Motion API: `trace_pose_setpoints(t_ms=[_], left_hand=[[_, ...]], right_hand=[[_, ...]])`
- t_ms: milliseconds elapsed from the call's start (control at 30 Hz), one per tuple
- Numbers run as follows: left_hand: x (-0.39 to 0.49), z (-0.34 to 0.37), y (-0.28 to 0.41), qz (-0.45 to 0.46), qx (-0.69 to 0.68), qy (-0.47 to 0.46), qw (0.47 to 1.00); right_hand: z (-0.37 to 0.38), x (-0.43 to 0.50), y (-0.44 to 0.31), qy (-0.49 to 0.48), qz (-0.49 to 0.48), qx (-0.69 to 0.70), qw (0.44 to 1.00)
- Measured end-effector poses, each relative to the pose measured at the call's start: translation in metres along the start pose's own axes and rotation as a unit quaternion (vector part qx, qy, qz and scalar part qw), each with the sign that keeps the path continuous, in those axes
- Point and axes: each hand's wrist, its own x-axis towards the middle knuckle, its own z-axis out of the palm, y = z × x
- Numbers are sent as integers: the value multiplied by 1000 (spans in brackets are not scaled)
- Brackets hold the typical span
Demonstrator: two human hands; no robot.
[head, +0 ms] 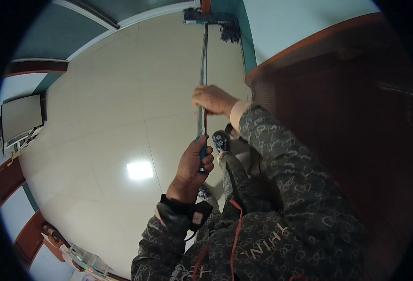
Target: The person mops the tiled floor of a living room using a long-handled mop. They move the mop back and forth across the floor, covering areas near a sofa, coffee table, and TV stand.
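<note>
A flat mop stretches away from me, its long metal pole (204, 59) lined up with the floor's far corner. My left hand (194, 158) is wrapped around the blue grip (202, 154) at the pole's near end. Farther up, my right hand (213, 99) closes over the pole from the right side. The dark, shaggy mop head (224, 21) lies on the floor at the far end, against the teal baseboard and the foot of a reddish-brown upright. Part of its fringe trails toward me along the right wall.
Pale glossy tiles (104, 95) cover the floor and reflect a square light. A dark reddish-brown piece of furniture (333, 87) stands close on my right. White-framed sliding door panels (52, 31) border the far left. A screen-like appliance (22, 117) stands by the left wall. My patterned shoe (221, 140) is beside the pole.
</note>
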Motion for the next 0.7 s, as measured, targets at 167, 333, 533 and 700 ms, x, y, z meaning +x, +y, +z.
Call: trace_pose_setpoints(t_ms=[167,333,533,700], left_hand=[[-7,3,-38,-22,76,-5,997],[-38,-56,-75,-31,145,11,989],[-108,-168,-122,-23,211,36,977],[-207,-224,-165,-19,255,153,955]], right_hand=[[9,-22,27,-34,105,-61,992],[71,-65,-30,86,102,6,991],[159,-108,-149,179,69,87,977],[210,-137,-269,93,55,158,982]])
